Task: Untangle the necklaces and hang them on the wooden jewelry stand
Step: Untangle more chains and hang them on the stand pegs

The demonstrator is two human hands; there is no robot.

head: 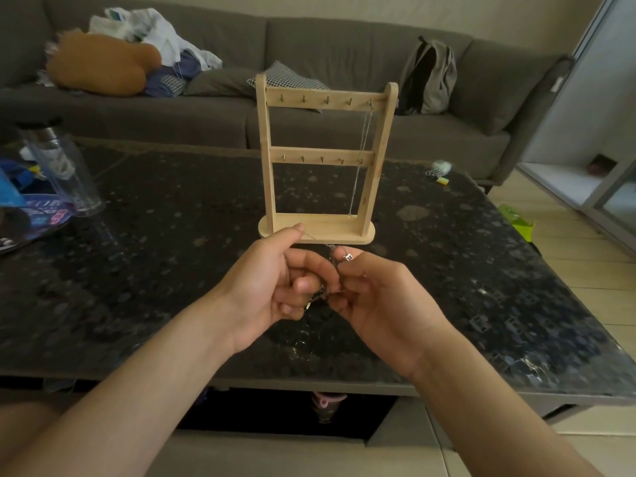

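A wooden jewelry stand [323, 160] with two rows of small hooks stands upright on the dark table [155, 270]. One thin silver necklace [361, 160] hangs from the rightmost hook of its top bar. In front of the stand, above the table, my left hand [275, 280] and my right hand [375, 294] meet. Both pinch a tangled bunch of thin chains [321, 294] between them. A small silver pendant [348, 257] lies on my right hand's fingertips. A fine strand runs from my left thumb toward the stand's base.
A clear plastic bottle [58, 166] and colourful packaging [31, 218] sit at the table's left. Small items [438, 170] lie at the far right corner. A grey sofa [344, 53] with clothes, a cushion and a backpack [430, 77] stands behind.
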